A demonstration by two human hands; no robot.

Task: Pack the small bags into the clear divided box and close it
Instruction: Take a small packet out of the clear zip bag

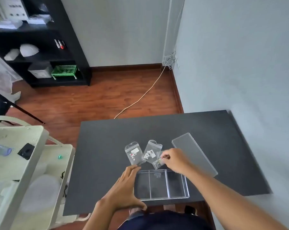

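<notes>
three small bags laid out on the dark table (107, 146), just beyond the clear divided box (162, 185): left bag (134, 153), middle bag (151, 152), and right bag (158, 162), the last partly tucked under the middle one and partly hidden by the right hand (175, 161). right hand pinched shut on the near edge of the right bag, fingertips (163, 157) on the plastic; not possible to tell whether already lifted off the table. left hand (125, 188) spread flat against the left wall of the box, bracing it, fingers open, nothing grasped. box open, all three compartments seemingly empty, though a faint mark in the middle one not readable. clear lid (194, 154) lying flat on the table to the right, apart from the box. step in hand, by judgement: pickup of the first bag; packing not yet begun. next move, by judgement: lift clear of the overlapping middle bag without dragging it, carry toward the body over the far wall of the box, lower flat into one compartment. likely need to align the bag lengthwise between dividers. lid fitting last.
</notes>
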